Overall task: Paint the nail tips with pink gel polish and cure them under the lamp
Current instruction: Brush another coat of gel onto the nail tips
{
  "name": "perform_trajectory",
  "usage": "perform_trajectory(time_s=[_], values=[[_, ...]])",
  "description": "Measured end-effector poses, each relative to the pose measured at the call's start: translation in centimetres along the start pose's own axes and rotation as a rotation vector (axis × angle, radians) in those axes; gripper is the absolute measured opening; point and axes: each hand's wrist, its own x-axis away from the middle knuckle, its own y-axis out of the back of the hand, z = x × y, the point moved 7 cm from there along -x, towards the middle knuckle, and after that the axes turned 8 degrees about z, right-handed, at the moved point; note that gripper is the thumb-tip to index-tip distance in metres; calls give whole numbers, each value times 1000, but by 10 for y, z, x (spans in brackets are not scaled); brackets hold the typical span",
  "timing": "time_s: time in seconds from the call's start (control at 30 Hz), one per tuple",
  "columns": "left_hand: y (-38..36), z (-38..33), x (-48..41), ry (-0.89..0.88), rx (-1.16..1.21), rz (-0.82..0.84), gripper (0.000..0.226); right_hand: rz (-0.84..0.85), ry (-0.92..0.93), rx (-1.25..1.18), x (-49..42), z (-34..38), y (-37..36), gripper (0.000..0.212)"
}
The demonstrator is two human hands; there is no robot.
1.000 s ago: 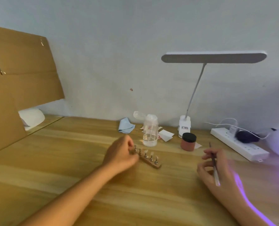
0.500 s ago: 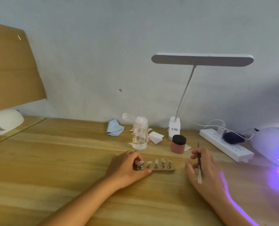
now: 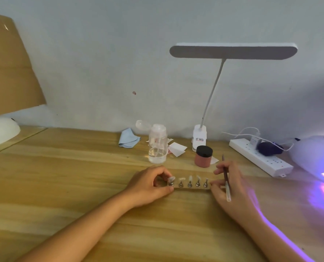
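A small wooden holder strip (image 3: 192, 189) lies on the table with several pale nail tips (image 3: 190, 179) standing on metal pegs. My left hand (image 3: 149, 185) grips the strip's left end, fingers curled round it. At the strip's right end, my right hand (image 3: 228, 188) holds a thin nail brush (image 3: 225, 178) upright between its fingers, and its fingertips touch the strip. A pink gel jar (image 3: 203, 156) with a black lid stands just behind. The white curing lamp (image 3: 316, 157) glows purple at the far right.
A clear bottle (image 3: 157, 146), a blue cloth (image 3: 128, 138), white paper wipes (image 3: 176, 149), a white desk lamp (image 3: 200, 138) and a power strip (image 3: 261, 157) with cables line the back of the wooden table (image 3: 62, 176). Cardboard (image 3: 9, 69) leans at the left.
My left hand turned the holder strip from slanted to level across the table and slid it nearer. My right hand, with the brush, came in to the strip's right end.
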Motion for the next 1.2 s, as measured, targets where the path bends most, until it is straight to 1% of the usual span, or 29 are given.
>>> perform_trajectory(time_s=[0.1, 0.23, 0.27, 0.3, 0.4, 0.43, 0.57, 0.67, 0.77, 0.87, 1.0, 1.1, 1.2], values=[[0, 3, 0, -2, 41, -5, 20, -30, 28, -32, -1, -4, 0, 45], [3, 8, 0, -19, 115, -50, 23, -57, 31, -55, -3, -10, -1, 50], [3, 8, 0, -23, 124, -56, 23, -64, 35, -52, -4, -11, -1, 48], [3, 9, -1, -22, 125, -55, 23, -69, 47, -50, -4, -12, -2, 42], [1, 9, -1, 3, 102, -30, 20, -112, 124, -87, -1, -6, 0, 13], [0, 9, 0, 13, 91, -21, 19, -149, 143, -123, 1, -4, 4, 11], [0, 11, 0, 33, 98, -13, 16, -282, 154, -249, 6, -5, 18, 21], [1, 11, 0, 12, 122, -34, 11, -293, 176, -172, 3, -2, 23, 19], [2, 11, -2, 3, 141, -51, 9, -217, 174, -62, -23, 1, 28, 24], [3, 9, -1, -2, 165, -65, 6, -121, 72, -22, -62, -3, 25, 37], [3, 9, -1, 7, 197, -60, 8, -41, -51, 47, -89, -17, 5, 57], [3, 9, -2, 8, 222, -40, 9, 7, -92, 60, -97, -23, -13, 60], [2, 10, -2, -1, 265, -35, 10, -26, -79, 40, -100, -23, -18, 57]])
